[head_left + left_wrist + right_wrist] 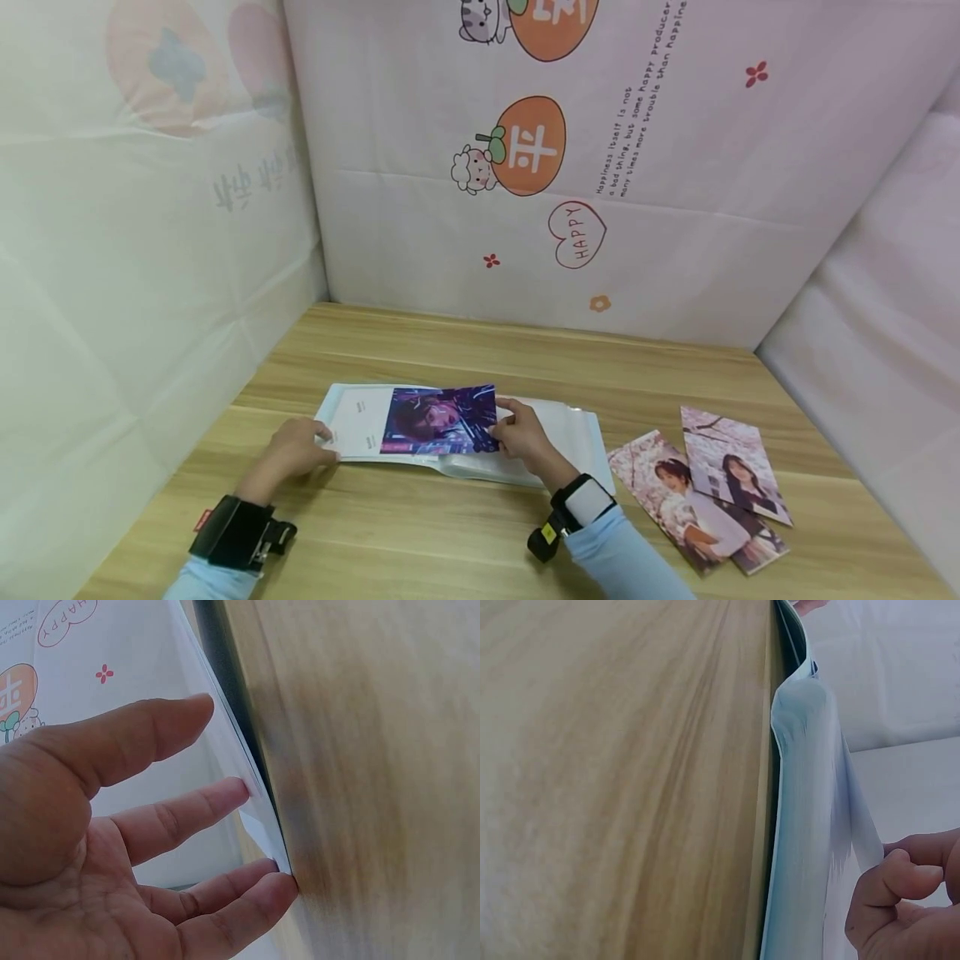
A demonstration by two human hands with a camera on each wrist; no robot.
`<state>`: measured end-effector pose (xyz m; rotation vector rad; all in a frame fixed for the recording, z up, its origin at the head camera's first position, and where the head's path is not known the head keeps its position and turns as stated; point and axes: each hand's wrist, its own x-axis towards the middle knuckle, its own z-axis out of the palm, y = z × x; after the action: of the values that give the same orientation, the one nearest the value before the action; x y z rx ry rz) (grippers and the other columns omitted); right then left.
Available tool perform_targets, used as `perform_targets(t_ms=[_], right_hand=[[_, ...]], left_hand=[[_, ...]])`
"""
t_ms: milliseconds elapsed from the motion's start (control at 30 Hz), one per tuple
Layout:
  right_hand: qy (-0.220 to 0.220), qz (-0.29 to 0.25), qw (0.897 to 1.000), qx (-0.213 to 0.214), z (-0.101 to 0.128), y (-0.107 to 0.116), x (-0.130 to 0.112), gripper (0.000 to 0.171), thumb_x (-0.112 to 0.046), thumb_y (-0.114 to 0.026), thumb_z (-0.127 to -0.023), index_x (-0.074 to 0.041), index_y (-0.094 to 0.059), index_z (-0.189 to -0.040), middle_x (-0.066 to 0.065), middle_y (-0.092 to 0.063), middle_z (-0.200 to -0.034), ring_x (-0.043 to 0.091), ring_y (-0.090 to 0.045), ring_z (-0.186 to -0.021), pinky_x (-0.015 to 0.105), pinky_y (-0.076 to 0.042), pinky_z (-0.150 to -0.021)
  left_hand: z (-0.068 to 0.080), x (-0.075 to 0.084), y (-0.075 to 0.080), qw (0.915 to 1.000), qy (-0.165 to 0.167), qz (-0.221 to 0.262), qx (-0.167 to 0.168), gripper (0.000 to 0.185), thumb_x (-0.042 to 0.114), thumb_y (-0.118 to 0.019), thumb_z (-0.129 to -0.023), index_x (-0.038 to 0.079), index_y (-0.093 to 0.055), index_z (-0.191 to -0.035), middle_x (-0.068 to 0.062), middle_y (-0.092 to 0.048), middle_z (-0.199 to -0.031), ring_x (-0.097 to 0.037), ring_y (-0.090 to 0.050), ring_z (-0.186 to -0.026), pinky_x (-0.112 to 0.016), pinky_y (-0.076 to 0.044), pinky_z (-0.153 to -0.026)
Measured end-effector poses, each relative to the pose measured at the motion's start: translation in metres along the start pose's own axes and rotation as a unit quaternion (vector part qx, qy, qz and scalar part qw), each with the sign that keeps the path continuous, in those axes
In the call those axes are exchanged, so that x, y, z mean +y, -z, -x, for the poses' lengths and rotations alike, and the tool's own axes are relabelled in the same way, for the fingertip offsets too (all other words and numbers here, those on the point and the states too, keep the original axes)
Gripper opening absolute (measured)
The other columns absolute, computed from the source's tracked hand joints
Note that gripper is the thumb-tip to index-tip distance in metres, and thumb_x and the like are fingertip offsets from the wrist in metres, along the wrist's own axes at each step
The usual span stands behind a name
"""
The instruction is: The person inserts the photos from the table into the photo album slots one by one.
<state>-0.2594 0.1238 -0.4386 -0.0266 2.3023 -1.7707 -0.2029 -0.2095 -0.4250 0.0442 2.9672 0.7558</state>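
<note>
An album with a pale blue border (pixel 602 454) lies spread on the table, its left page (pixel 356 427) white with small print. Over that page and the fold lies a purple-and-blue photo card (pixel 438 419) showing a face. My right hand (pixel 522 435) pinches the card's right end between thumb and fingers; in the right wrist view the card (pixel 862 814) rises above the bulging album pages (pixel 802 795). My left hand (pixel 296 450) is at the album's lower left corner. In the left wrist view its fingertips (pixel 238 789) touch the album's edge, with the thumb apart.
Several photo cards (pixel 738 467) with pink blossom pictures overlap each other on the wooden table (pixel 420 533), right of the album. White printed cloth (pixel 405 233) stands behind and at both sides. Each wrist wears a strapped camera (pixel 543 542).
</note>
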Motion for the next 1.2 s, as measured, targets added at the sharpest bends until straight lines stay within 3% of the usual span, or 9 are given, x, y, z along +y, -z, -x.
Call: perform_targets(t_ms=[200,633,967,1200], right_hand=[[0.015,-0.007,1.0,0.012,-0.002,-0.006,0.0,0.046,0.008,-0.059,-0.083,0.005,-0.044,-0.127,0.005,-0.048,-0.071,0.014,-0.044,-0.052,0.021,-0.034,-0.043],[0.028,0.016,0.999,-0.02,-0.002,-0.024,-0.001,0.048,0.005,-0.055,-0.086,0.005,-0.044,-0.133,0.007,-0.05,-0.066,0.014,-0.046,-0.051,0.022,-0.038,-0.044],[0.036,-0.006,0.999,-0.009,-0.003,-0.032,0.0,0.04,0.008,-0.053,-0.083,0.011,-0.049,-0.123,0.012,-0.056,-0.072,0.014,-0.051,-0.051,0.023,-0.045,-0.045],[0.049,0.0,0.998,-0.034,-0.002,-0.038,-0.003,0.043,0.009,-0.05,-0.082,0.013,-0.049,-0.125,0.01,-0.055,-0.068,0.013,-0.051,-0.051,0.023,-0.046,-0.045]], left_hand=[[-0.001,-0.003,-0.002,1.0,0.0,0.0,-0.002,0.033,0.016,-0.073,-0.072,-0.006,-0.065,-0.096,-0.023,-0.061,-0.096,-0.031,-0.055,-0.085,-0.048,-0.044,-0.077],[0.001,0.001,0.0,0.9999,0.006,0.01,-0.001,0.034,0.015,-0.074,-0.071,-0.006,-0.064,-0.096,-0.023,-0.06,-0.096,-0.029,-0.052,-0.08,-0.046,-0.045,-0.075],[0.001,-0.001,-0.001,0.9999,-0.007,0.016,0.003,0.033,0.015,-0.074,-0.07,-0.005,-0.064,-0.094,-0.022,-0.06,-0.093,-0.029,-0.053,-0.079,-0.047,-0.045,-0.074],[0.0,-0.003,-0.002,0.9998,-0.008,0.015,0.004,0.033,0.016,-0.075,-0.07,-0.005,-0.063,-0.093,-0.02,-0.061,-0.092,-0.028,-0.053,-0.078,-0.046,-0.045,-0.073]])
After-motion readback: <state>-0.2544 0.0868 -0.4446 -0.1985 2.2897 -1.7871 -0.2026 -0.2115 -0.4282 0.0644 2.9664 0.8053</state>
